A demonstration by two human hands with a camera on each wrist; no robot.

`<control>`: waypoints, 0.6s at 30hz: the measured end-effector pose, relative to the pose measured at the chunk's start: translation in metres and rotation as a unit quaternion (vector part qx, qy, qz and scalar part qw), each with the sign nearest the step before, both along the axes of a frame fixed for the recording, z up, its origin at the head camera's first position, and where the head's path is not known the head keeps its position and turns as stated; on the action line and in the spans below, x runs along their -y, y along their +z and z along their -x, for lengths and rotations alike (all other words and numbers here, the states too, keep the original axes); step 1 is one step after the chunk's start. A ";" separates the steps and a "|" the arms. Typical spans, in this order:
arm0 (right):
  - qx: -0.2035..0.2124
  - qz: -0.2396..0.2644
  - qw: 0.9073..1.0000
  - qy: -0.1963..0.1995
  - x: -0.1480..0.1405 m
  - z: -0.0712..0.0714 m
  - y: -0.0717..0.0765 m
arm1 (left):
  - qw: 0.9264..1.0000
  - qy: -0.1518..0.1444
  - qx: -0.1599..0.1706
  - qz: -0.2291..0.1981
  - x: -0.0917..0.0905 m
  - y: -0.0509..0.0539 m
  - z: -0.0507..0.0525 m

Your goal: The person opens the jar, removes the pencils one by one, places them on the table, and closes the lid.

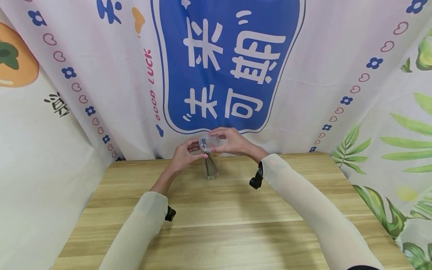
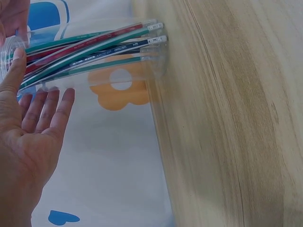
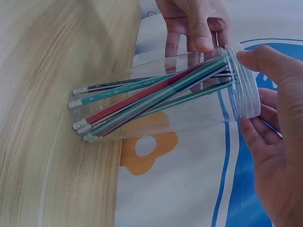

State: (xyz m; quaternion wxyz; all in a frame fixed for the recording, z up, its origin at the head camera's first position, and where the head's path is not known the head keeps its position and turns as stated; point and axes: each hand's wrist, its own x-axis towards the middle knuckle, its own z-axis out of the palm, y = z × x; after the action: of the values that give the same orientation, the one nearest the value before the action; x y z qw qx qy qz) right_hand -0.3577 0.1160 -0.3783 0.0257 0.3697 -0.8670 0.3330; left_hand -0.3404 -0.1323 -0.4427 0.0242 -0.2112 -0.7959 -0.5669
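Note:
A tall clear plastic jar (image 1: 212, 170) stands at the back of the table, seen side-on in both wrist views. Inside lean several pencils (image 3: 156, 97), green, red and dark, with their white eraser ends at the jar's base. My left hand (image 1: 182, 155) holds the jar just below its top, thumb on the near side and fingers round the other. With thumb and fingers, my right hand (image 1: 234, 141) grips the rim of the clear screw lid (image 3: 250, 90), which sits on the jar's mouth. Only part of the right hand shows in the left wrist view.
The wooden table (image 1: 209, 225) ends at its back edge close behind the jar. A printed cloth (image 1: 287, 120) hangs there, with more patterned cloth on both sides. Each wrist carries a small black camera (image 1: 256, 180).

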 end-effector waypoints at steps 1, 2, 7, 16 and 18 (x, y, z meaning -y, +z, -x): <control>0.003 0.002 1.000 0.002 0.000 0.000 0.000 | 1.000 -0.001 0.000 0.000 0.000 0.000 0.000; 0.005 0.004 1.000 0.004 0.000 0.000 0.000 | 1.000 0.000 0.000 0.000 0.000 0.000 0.000; 0.006 0.010 1.000 0.011 -0.001 0.001 0.001 | 1.000 0.000 0.002 0.005 0.000 0.000 0.000; -0.009 0.029 0.999 0.011 -0.007 0.000 0.002 | 1.000 -0.002 0.004 0.004 0.000 0.001 0.000; -0.010 0.038 0.999 0.012 -0.009 -0.002 0.003 | 1.000 -0.006 -0.002 -0.002 0.000 0.000 0.000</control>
State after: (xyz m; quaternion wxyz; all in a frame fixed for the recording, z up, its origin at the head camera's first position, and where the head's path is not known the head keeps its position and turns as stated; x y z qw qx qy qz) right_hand -0.3560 0.1252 -0.3755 0.0446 0.3819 -0.8492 0.3621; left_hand -0.3406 -0.1323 -0.4424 0.0231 -0.2170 -0.7935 -0.5681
